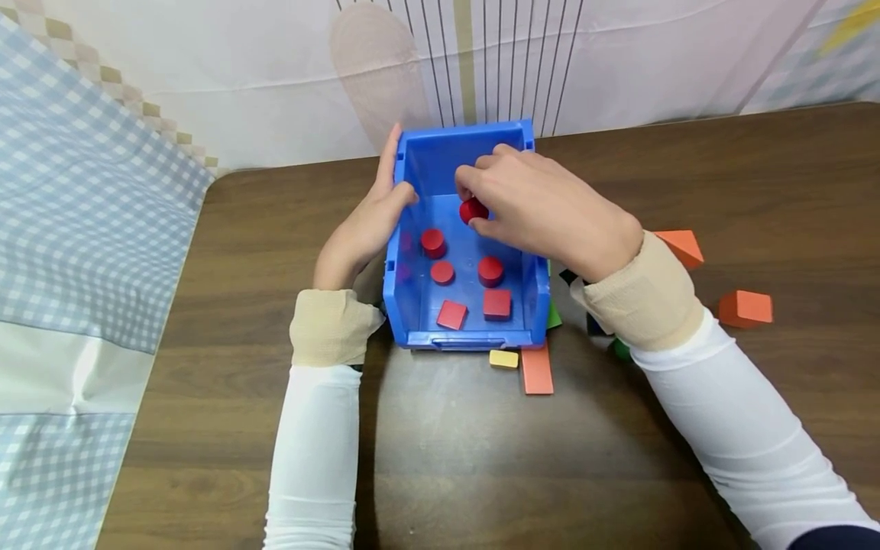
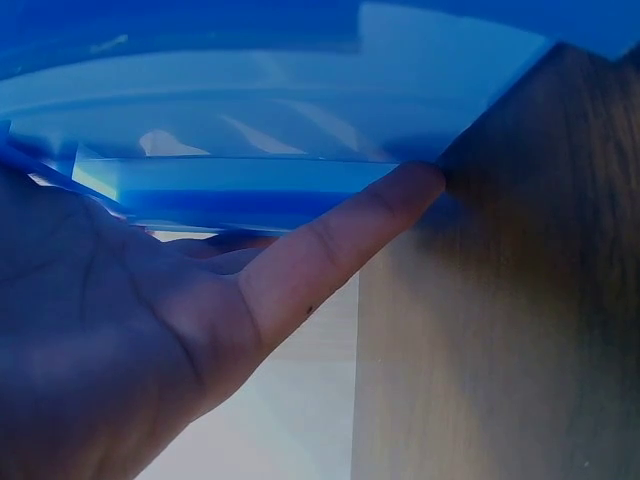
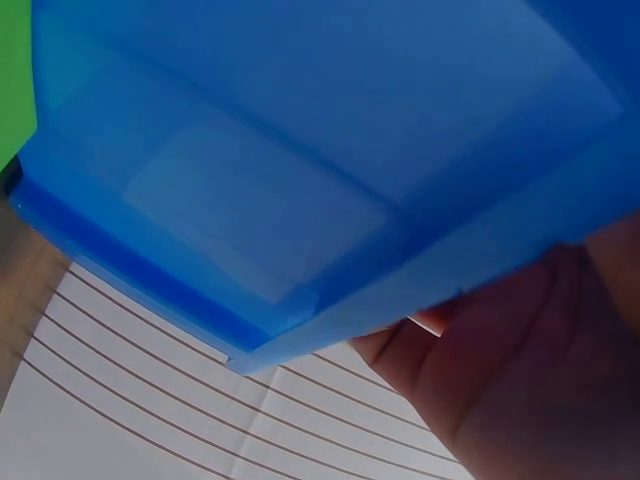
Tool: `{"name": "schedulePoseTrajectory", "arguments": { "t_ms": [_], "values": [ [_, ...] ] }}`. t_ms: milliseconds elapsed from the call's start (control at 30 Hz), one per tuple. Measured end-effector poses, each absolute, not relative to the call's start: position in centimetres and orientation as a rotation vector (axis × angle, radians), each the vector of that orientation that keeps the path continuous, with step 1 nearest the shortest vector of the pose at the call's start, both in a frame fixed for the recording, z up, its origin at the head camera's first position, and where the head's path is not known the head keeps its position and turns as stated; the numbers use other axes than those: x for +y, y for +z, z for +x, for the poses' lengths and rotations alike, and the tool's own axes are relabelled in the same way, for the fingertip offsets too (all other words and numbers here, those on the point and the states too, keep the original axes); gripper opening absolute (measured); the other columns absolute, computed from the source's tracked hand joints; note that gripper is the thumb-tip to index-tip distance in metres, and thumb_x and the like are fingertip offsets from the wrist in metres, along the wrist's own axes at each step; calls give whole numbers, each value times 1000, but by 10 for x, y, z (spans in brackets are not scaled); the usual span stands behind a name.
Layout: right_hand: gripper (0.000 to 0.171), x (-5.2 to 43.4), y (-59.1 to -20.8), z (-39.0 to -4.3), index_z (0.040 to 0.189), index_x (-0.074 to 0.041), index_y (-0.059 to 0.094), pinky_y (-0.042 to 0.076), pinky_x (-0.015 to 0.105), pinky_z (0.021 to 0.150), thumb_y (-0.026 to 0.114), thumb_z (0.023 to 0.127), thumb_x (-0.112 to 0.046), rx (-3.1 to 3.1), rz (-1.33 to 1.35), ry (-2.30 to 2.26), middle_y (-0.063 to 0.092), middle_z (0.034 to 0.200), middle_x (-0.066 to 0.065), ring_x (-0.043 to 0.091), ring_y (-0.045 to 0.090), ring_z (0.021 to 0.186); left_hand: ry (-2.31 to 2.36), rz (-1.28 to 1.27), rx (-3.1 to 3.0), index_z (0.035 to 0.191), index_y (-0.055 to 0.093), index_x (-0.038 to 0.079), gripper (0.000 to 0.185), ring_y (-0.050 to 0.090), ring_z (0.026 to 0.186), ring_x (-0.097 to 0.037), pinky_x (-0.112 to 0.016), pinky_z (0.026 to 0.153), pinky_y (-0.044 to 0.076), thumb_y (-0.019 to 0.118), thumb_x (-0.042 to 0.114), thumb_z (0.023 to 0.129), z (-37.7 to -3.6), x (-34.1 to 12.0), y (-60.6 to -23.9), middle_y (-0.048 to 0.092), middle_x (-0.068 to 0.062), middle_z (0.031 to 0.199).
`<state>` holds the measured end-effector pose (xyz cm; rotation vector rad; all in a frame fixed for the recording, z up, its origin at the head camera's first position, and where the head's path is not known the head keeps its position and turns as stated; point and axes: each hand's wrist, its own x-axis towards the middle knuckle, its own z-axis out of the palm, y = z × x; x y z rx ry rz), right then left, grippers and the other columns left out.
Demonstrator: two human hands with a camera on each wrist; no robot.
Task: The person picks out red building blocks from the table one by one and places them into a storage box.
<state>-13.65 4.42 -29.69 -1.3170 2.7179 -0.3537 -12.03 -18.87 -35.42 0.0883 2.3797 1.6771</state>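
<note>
A blue plastic bin (image 1: pixel 467 134) stands in the middle of the brown table. My left hand (image 1: pixel 385 206) holds the bin's left wall, fingers along the outside and thumb over the rim. Above the bin's inside, my right hand (image 1: pixel 481 191) pinches a red cylinder (image 1: pixel 473 210) in its fingertips. On the bin floor lie three red cylinders (image 1: pixel 433 243) and two red square blocks (image 1: pixel 496 303). The left wrist view shows my left hand (image 2: pixel 150 330) with its thumb against the bin (image 2: pixel 300 100). The right wrist view is filled by the bin's wall (image 3: pixel 300 150) and part of my right hand (image 3: pixel 520 370).
A yellow block (image 1: pixel 503 358) and an orange plank (image 1: pixel 536 369) lie just in front of the bin. Two orange blocks (image 1: pixel 745 308) and green pieces (image 1: pixel 621 348) lie to the right, partly under my right forearm. A checked cloth (image 1: pixel 82 229) hangs at the left.
</note>
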Motion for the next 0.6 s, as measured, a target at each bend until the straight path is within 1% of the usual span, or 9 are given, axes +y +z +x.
{"name": "schedulePoseTrajectory", "arguments": {
  "t_ms": [100,167,433,500,600],
  "values": [
    [18,40,-299,-139,107,-2,66,48,44,82,73,97,-15,2711,-1333,-338,67,95,14,33,55,97,1673,74,2389,168,-9,41,87,16,161,-29,-60,113,44,40,23,98,-119,-190,-354,0,4,177],
    [19,38,-299,-139,108,-3,66,48,44,82,74,97,-16,2705,-1331,-324,68,96,14,33,56,96,1677,68,2389,168,-9,41,87,15,161,-29,-60,113,43,40,22,98,-118,-191,-354,0,5,177],
    [22,31,-305,-138,112,-5,67,57,42,78,73,98,-20,2688,-1295,-285,69,98,13,29,63,91,1693,60,2380,168,-9,41,88,15,161,-28,-60,115,41,40,22,98,-116,-191,-355,0,5,177],
    [22,30,-308,-138,112,-5,67,58,42,78,73,98,-20,2681,-1290,-283,69,97,12,27,64,90,1693,65,2379,168,-10,41,88,15,161,-28,-60,115,42,40,22,98,-116,-190,-354,0,5,177],
    [18,29,-311,-138,108,-5,66,58,42,77,73,99,-19,2674,-1299,-258,68,93,11,27,64,87,1699,75,2375,168,-10,41,88,16,160,-27,-58,114,42,39,23,98,-116,-188,-354,-1,6,177]
  ]
}}
